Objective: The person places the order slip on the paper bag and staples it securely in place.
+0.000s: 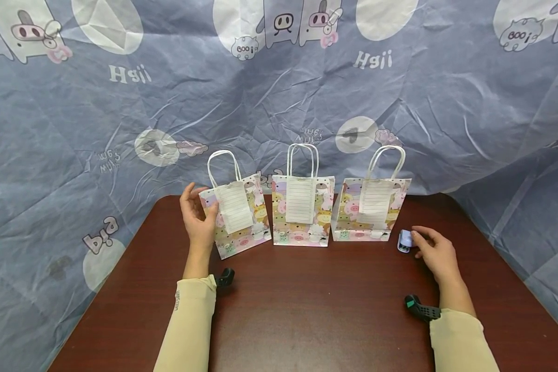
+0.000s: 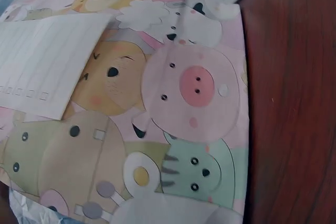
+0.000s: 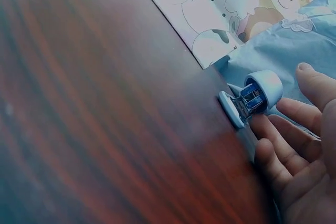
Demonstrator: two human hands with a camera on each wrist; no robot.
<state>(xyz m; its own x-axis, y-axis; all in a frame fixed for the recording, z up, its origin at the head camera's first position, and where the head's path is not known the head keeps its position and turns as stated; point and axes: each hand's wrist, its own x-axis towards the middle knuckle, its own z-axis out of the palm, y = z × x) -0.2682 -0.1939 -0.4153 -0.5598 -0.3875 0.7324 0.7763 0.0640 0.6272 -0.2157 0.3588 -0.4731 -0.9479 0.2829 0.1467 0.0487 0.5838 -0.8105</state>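
Note:
My left hand (image 1: pixel 200 217) is at the left edge of a paper gift bag (image 1: pixel 260 232), printed with cartoon animals. Its thumb lies over the front and its bent fingers are at the side, partly behind the edge. This bag stands turned at an angle; its animal print (image 2: pixel 189 93) fills much of the left wrist view. Beside the small blue stapler (image 1: pixel 404 241) is my right hand (image 1: pixel 434 253), its fingers loosely bent. In the right wrist view the fingertips are close against the stapler (image 3: pixel 268 88), with the thumb raised apart from it.
A middle gift bag (image 1: pixel 299 235) and a right gift bag (image 1: pixel 351 227) stand along the back of the brown table (image 1: pixel 307 310). Each bag bears a lined white paper slip and white handles. A blue patterned cloth (image 1: pixel 260 103) hangs behind.

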